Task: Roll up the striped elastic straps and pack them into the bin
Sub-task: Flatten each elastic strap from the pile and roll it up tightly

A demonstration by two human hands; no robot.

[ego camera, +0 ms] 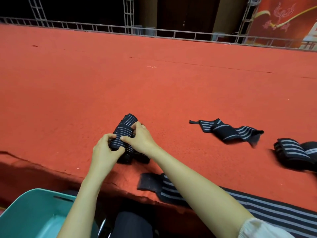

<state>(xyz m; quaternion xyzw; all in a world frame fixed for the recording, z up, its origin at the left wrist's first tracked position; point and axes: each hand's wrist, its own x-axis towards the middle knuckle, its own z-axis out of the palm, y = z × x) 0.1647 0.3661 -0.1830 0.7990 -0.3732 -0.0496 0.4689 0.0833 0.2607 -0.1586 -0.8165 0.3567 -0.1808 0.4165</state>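
Two hands grip one rolled strap (pixel 123 130) on the red carpet (pixel 154 86): left hand (pixel 105 151) pinches its near end, right hand (pixel 140 136) curls fingers over the top.

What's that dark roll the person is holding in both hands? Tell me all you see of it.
The rolled strap is black, stretchy-looking fabric with thin grey stripes, wound into a thick cylinder. It seems to rest on the red carpet, its far end angled away. The left hand grips its near part; the right hand pinches its side.
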